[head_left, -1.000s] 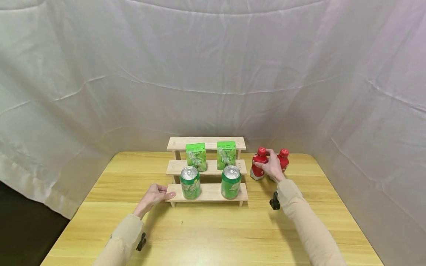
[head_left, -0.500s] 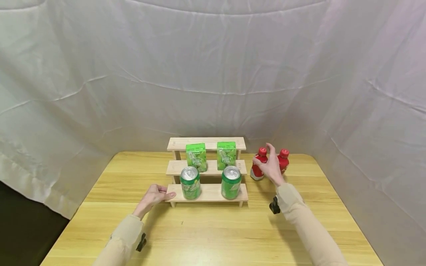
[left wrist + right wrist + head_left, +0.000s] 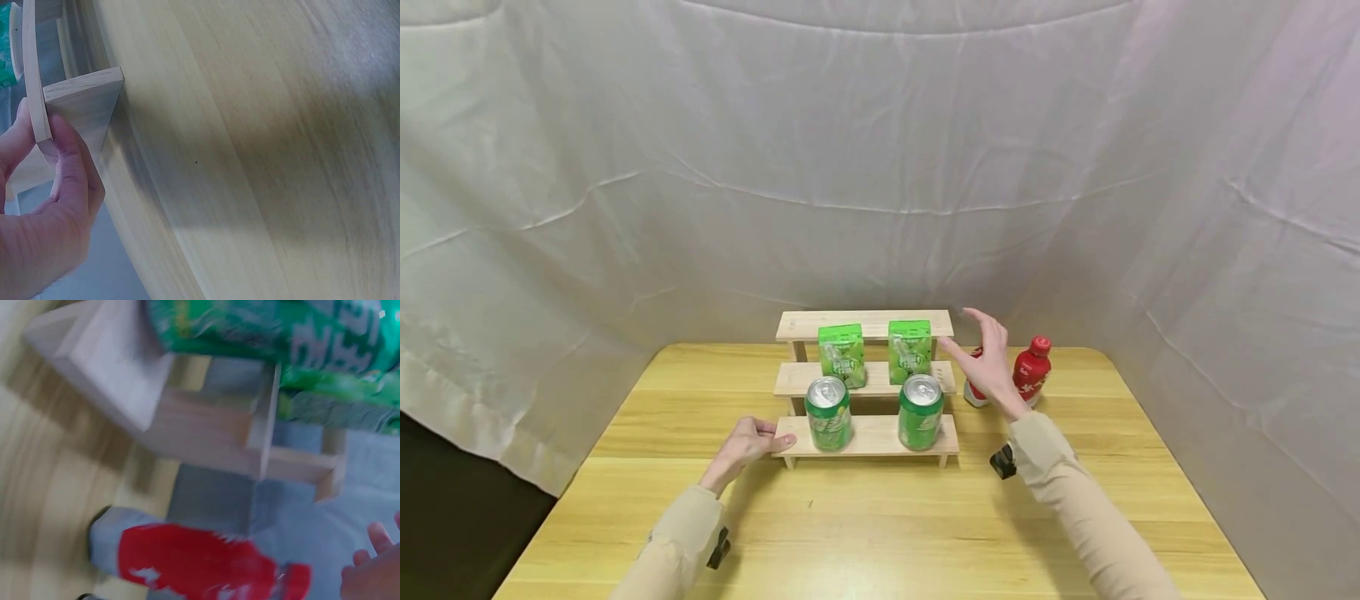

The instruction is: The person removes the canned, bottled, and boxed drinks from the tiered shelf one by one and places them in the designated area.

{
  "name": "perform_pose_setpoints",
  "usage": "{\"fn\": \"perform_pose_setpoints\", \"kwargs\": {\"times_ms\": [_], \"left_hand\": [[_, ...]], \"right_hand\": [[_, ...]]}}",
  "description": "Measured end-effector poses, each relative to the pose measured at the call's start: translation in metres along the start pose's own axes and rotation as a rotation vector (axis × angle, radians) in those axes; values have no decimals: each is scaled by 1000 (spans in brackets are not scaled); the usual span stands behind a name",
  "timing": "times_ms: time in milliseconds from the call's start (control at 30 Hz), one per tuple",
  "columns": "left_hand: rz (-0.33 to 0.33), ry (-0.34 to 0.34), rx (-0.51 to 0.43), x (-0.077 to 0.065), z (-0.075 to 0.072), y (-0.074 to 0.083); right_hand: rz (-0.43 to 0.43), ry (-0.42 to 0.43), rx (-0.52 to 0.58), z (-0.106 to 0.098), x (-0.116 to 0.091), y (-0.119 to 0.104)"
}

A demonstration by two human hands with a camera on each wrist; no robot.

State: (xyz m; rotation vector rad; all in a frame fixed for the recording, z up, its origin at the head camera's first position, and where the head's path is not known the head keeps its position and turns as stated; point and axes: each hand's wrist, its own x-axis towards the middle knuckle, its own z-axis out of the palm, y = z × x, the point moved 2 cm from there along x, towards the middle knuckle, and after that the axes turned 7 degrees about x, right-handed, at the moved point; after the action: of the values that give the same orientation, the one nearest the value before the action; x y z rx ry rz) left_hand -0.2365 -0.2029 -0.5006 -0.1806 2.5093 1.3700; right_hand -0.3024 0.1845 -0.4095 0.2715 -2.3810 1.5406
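A three-tier wooden display shelf (image 3: 876,433) stands on the table. My left hand (image 3: 745,443) pinches the left end of its lowest board; the left wrist view shows thumb above and fingers beneath that board (image 3: 36,75). Beyond the shelf's right end, my right hand (image 3: 992,367) is raised with thumb and fingers spread, holding nothing. It mostly hides one red bottle (image 3: 976,397); a second red bottle (image 3: 1032,372) stands just right of it. In the right wrist view, a red bottle (image 3: 194,559) is upright near the shelf, apart from the fingers (image 3: 379,537).
Two green drink cans (image 3: 828,415) (image 3: 921,413) stand on the lowest board. On the middle board are two green drink cartons (image 3: 841,356) (image 3: 910,354). The top board (image 3: 865,322) carries nothing. Grey cloth (image 3: 880,167) hangs behind and beside the wooden table (image 3: 880,533).
My right hand has come away from the red bottles, opening and moving left to the shelf's right end. The left hand, shelf, cans and cartons stay put.
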Motion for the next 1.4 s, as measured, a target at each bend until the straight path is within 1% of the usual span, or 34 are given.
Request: {"fn": "perform_pose_setpoints", "kwargs": {"times_ms": [133, 233, 333, 400, 500, 600, 933, 1200, 1400], "left_hand": [[-1, -1, 8, 0, 0, 0], [2, 0, 22, -1, -1, -1], [-2, 6, 29, -2, -1, 0], [-4, 6, 29, -2, -1, 0], [-8, 8, 19, -2, 0, 0], [-8, 6, 20, -2, -1, 1], [-15, 12, 28, -2, -2, -1], [-4, 13, 42, -3, -2, 0], [-5, 10, 22, -3, -1, 0]], "right_hand": [[24, -109, 26, 5, 3, -15], [33, -187, 65, 9, 7, -22], [38, -258, 120, 14, 11, -25], [55, -301, 164, 17, 14, -26], [92, -343, 207, 20, 17, -26], [117, -362, 227, 22, 18, -29], [126, -395, 262, 28, 21, -29], [125, -375, 262, 31, 22, -28], [133, -345, 307, 32, 20, -30]]}}
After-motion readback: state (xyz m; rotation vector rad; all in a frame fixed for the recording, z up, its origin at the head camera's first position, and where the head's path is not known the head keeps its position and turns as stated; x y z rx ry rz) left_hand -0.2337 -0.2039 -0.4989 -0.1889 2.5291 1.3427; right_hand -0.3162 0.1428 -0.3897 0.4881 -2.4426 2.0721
